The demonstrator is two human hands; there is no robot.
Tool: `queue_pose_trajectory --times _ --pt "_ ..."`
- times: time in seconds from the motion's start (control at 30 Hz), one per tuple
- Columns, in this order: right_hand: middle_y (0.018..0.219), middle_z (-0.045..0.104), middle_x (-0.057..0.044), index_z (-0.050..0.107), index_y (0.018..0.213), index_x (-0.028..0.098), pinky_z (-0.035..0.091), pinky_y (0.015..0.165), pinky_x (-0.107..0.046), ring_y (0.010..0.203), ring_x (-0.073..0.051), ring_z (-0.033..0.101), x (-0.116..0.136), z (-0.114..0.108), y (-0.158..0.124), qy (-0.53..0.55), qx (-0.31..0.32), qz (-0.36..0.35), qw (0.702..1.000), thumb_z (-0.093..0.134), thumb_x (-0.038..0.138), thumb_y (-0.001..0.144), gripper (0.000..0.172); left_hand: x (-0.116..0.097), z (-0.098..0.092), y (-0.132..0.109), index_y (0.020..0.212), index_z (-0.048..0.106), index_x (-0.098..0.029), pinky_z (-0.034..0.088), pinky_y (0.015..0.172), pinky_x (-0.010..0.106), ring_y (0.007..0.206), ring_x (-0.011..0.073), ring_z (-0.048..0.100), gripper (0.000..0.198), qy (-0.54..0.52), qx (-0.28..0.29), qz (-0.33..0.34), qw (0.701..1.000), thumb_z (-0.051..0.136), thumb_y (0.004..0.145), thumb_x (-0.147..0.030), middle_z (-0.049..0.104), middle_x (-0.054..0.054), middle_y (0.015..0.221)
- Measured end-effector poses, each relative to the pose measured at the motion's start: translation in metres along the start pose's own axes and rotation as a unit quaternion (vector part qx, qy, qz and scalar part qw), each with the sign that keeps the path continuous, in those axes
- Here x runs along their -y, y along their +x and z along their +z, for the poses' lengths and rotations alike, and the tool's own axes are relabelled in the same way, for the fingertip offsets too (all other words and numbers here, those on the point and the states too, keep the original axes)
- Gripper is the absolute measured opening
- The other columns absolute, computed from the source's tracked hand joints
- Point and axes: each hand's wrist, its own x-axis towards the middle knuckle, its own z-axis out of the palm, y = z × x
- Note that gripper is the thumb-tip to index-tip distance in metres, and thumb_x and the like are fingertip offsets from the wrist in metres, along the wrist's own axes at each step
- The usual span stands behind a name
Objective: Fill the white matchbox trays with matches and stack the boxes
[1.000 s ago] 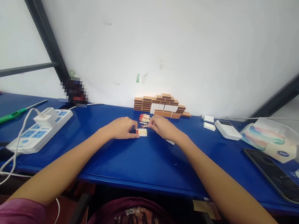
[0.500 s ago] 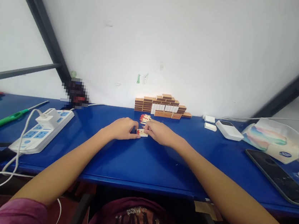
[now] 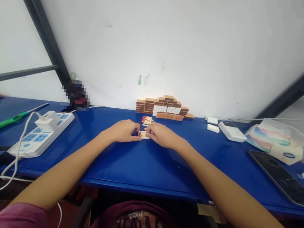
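A small white matchbox tray (image 3: 145, 137) lies on the blue table in front of me, with red-headed matches in it. My left hand (image 3: 125, 130) holds the tray's left end between thumb and fingers. Closed in a pinch, my right hand (image 3: 161, 135) is over the tray's right end, its fingertips at the tails of the matches. The fingers partly cover the tray. Just behind the tray is a loose heap of matches (image 3: 147, 120), their red heads mostly to the left.
Matchboxes (image 3: 166, 109) are stacked against the wall. A power strip (image 3: 41, 136) with a white cable and a green lighter (image 3: 5, 125) lie left. On the right are a white device (image 3: 232, 132), small white blocks (image 3: 213, 128), a tissue pack (image 3: 276, 141) and a phone (image 3: 283, 176).
More matches now show lying lengthwise in the tray, with red heads at its left end. My right fingertips have shifted slightly over it. My left hand keeps its hold.
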Motion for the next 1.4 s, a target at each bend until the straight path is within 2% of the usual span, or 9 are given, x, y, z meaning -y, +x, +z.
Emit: queue_pose_trajectory --times 0.43,0.87,1.2,1.4 --pt "0.095 0.068 -0.006 0.066 0.095 0.018 0.035 0.07 -0.026 0.087 -0.018 0.059 0.0015 0.0053 0.0021 0.025 -0.03 0.004 0.999 0.065 0.021 0.102 0.007 -0.0032 -0.0011 -0.0006 0.099 0.07 -0.022 0.034 0.061 0.03 0.073 0.0205 0.065 0.037 0.006 0.004 -0.008 1.0 0.065 0.093 -0.058 0.074 0.004 0.083" --pt "0.092 0.068 -0.005 0.066 0.093 0.019 0.033 0.068 -0.027 0.083 -0.018 0.058 -0.0036 0.007 0.0023 0.016 -0.04 0.01 0.999 0.062 0.021 0.101 0.009 -0.0031 -0.0009 -0.0007 0.099 0.072 -0.022 0.035 0.061 0.031 0.07 0.0202 0.065 0.039 -0.002 -0.004 0.012 1.0 0.064 0.093 -0.06 0.072 0.004 0.08" --pt "0.09 0.067 -0.004 0.067 0.094 0.019 0.032 0.067 -0.026 0.08 -0.017 0.057 0.0002 0.0032 -0.0003 0.021 -0.034 0.005 0.999 0.065 0.019 0.098 0.005 -0.0036 -0.0003 0.0001 0.099 0.073 -0.023 0.033 0.061 0.03 0.069 0.0192 0.063 0.037 -0.014 -0.004 0.011 1.0 0.067 0.092 -0.058 0.073 0.003 0.081" --pt "0.084 0.067 -0.002 0.068 0.089 0.019 0.03 0.065 -0.027 0.075 -0.015 0.055 -0.0008 0.0 -0.0001 0.032 -0.018 -0.007 0.999 0.067 0.022 0.098 0.009 -0.0046 -0.0014 -0.0007 0.099 0.074 -0.023 0.033 0.061 0.03 0.069 0.019 0.063 0.036 -0.014 -0.003 0.013 1.0 0.066 0.092 -0.057 0.073 0.003 0.082"
